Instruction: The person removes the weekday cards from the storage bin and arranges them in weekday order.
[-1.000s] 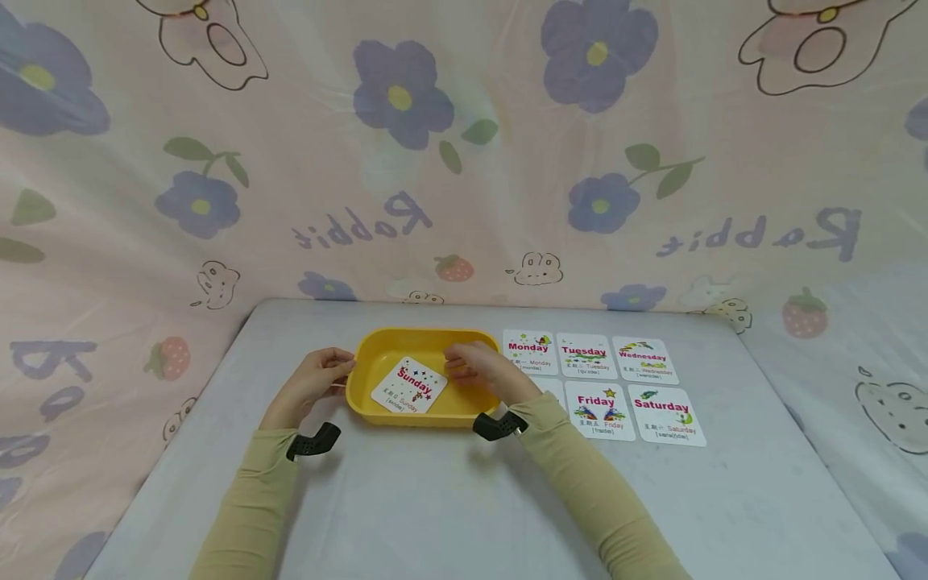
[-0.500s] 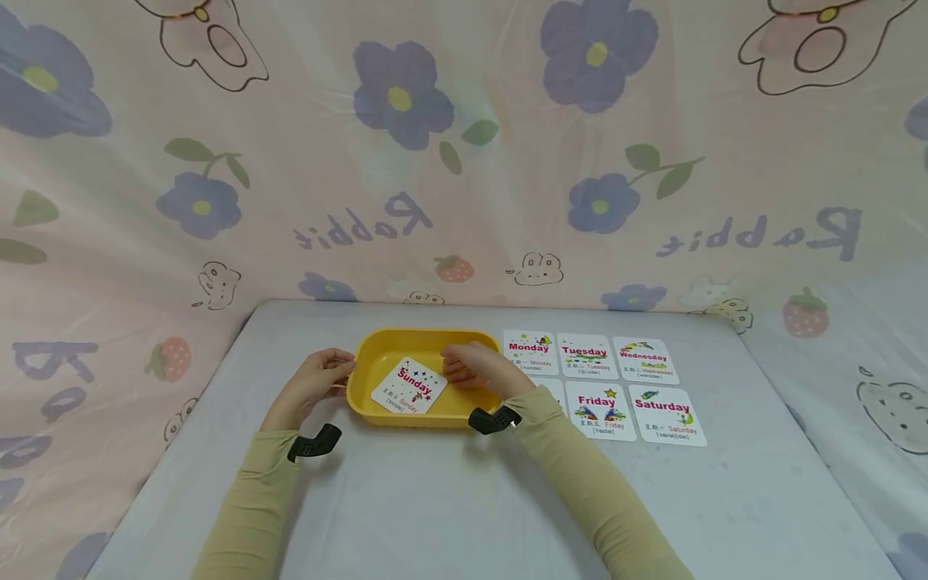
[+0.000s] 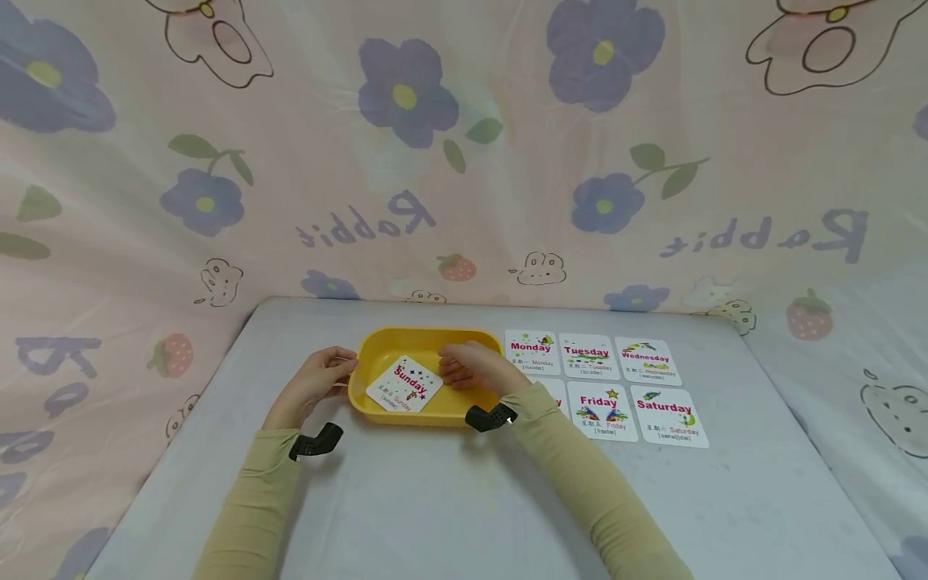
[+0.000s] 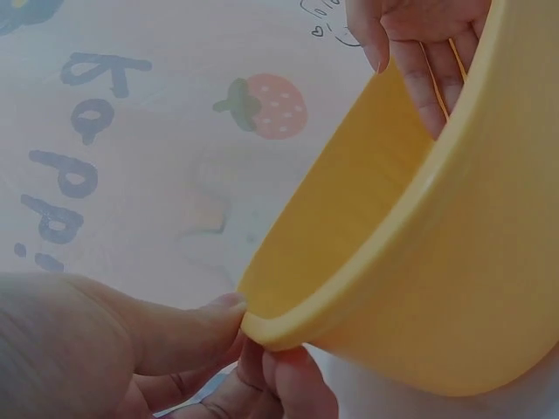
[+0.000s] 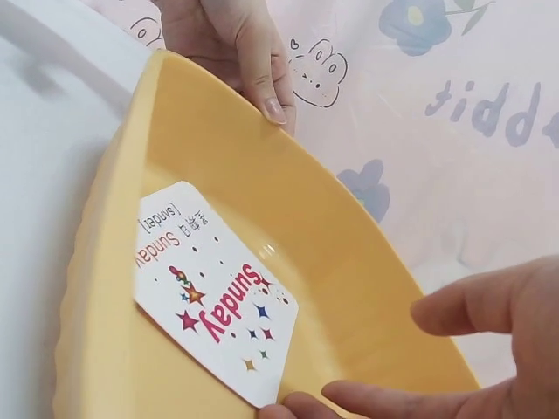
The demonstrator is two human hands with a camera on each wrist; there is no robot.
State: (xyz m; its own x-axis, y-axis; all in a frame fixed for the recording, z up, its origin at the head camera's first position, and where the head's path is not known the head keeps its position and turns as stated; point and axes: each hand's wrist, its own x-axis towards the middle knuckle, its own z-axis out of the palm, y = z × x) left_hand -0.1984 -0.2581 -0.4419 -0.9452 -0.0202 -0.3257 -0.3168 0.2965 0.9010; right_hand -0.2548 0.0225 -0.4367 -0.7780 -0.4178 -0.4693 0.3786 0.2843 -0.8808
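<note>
A shallow yellow plastic tray [image 3: 377,354] sits on the table, with a white "Sunday" card [image 3: 404,385] lying askew inside it. My left hand [image 3: 312,387] pinches the tray's left end; in the left wrist view the thumb [image 4: 188,336] lies on top of the rim and the fingers curl beneath. Over the tray's right half, my right hand [image 3: 482,370] reaches in with relaxed fingers. The right wrist view shows its fingertips [image 5: 301,406] right at a corner of the card, the thumb [image 5: 463,305] held apart.
To the tray's right lie two rows of cards: Monday [image 3: 532,353], Tuesday [image 3: 589,357] and Wednesday [image 3: 648,360] behind, Friday [image 3: 602,411] and Saturday [image 3: 669,416] in front. Another front card is mostly hidden by the right sleeve [image 3: 580,475]. A patterned cloth [image 3: 464,201] hangs behind the table.
The Sunday card has slid slightly left within the tray, and my right hand has shifted a little left with it. My left hand keeps its hold on the rim.
</note>
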